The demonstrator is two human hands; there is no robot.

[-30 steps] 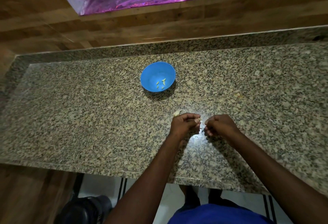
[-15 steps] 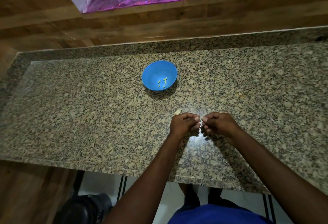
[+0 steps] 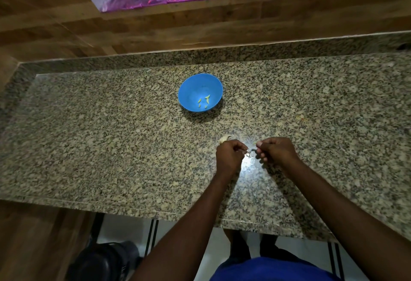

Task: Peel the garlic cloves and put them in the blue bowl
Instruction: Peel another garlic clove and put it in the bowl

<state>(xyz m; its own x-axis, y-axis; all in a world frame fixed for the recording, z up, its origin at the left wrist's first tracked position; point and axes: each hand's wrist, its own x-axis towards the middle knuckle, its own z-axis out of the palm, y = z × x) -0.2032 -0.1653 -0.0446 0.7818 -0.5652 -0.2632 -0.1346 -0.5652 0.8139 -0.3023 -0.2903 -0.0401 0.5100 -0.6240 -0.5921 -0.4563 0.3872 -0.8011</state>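
Since the frame half a second back, both hands have been drawn slightly apart, and a thin strip of skin (image 3: 250, 152) is now seen stretched between them. A small garlic clove (image 3: 246, 152) is pinched in the curled fingertips of the left hand (image 3: 230, 155); the strip's far end is pinched by the curled right hand (image 3: 275, 150). Both hands are held just above the granite counter (image 3: 111, 147), well nearer the person than the blue bowl (image 3: 193, 87), in which a few peeled cloves (image 3: 204, 102) are already lying. More unpeeled garlic (image 3: 223, 139) is seen just beyond the left hand, on the bowl side. To be done well, the skin should probably be pulled off along the clove's length in one piece, with the clove kept firmly pinched and rotated so leftover flakes are caught before the drop into the bowl.
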